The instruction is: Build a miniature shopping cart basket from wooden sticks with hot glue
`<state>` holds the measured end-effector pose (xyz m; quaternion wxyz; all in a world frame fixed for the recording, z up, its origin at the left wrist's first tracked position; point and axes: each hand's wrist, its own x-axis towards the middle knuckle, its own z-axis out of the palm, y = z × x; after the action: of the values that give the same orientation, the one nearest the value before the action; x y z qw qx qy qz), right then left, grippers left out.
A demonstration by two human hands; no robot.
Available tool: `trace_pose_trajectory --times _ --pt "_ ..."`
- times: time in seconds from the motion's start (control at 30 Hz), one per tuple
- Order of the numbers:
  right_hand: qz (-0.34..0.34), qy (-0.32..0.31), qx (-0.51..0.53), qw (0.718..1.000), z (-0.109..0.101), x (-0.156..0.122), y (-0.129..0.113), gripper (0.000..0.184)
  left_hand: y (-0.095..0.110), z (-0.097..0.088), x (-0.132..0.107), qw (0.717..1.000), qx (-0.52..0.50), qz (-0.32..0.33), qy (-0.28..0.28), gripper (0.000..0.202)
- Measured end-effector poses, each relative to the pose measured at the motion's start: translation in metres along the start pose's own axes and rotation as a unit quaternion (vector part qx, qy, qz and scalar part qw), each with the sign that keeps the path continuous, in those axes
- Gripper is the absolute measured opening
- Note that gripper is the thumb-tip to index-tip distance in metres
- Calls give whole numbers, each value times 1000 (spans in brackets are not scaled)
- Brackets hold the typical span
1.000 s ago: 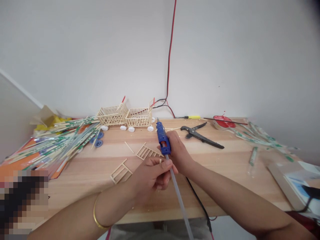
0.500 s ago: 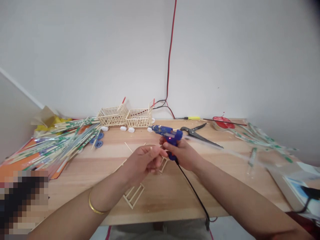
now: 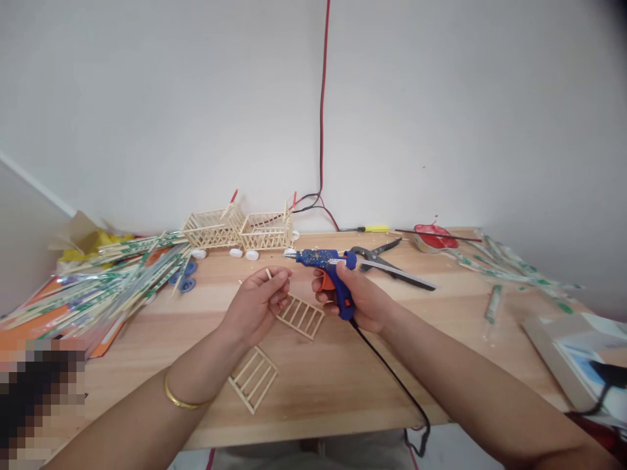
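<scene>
My right hand [image 3: 360,297] is wrapped round the grip of a blue hot glue gun [image 3: 318,258], its nozzle pointing left. A clear glue stick [image 3: 386,267] juts from the gun's back end. Left of the nozzle, my left hand [image 3: 259,300] pinches a short wooden stick [image 3: 268,274], whose tip shows above the fingers. Between and below the hands, one ladder-like stick frame [image 3: 301,316] lies on the table. A second stick frame [image 3: 253,378] lies nearer the front edge, beside my left wrist.
Two small stick carts [image 3: 267,232] on white wheels stand at the back. Black pliers [image 3: 392,264] lie behind the gun. Packaged sticks [image 3: 112,281] and blue wheels [image 3: 186,284] are left; a red dish [image 3: 435,237] and box [image 3: 573,352] are right. The gun's cord [image 3: 392,378] hangs over the front edge.
My hands have drawn apart, the left one moving left and the gun turning so its grip shows. The stick in my left fingers and the stick frames have come into clearer view.
</scene>
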<state>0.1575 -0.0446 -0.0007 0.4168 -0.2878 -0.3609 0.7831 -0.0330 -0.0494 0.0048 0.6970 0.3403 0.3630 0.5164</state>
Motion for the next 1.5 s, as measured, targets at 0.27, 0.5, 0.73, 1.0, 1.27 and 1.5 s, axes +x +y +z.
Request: trace_pose_trajectory --times 0.27,0.5,0.73,1.0,1.27,1.5 --pt "-79 17 -141 987 -1 0 3 33 10 -9 7 954 165 201 153 19" --pt "-90 51 -412 905 -5 -3 2 32 25 -9 -7 729 514 443 92 10" --pt "-78 51 -445 891 3 -5 3 31 17 -5 -10 684 548 481 -20 19" --pt "-28 7 -441 897 1 -4 1 40 14 -9 -5 682 555 475 -49 22" --pt "-28 -80 -294 952 -5 -3 8 54 17 -7 -7 682 567 459 -56 11" --pt "23 -74 -76 994 -1 1 10 66 21 -5 -6 691 579 433 -23 8"
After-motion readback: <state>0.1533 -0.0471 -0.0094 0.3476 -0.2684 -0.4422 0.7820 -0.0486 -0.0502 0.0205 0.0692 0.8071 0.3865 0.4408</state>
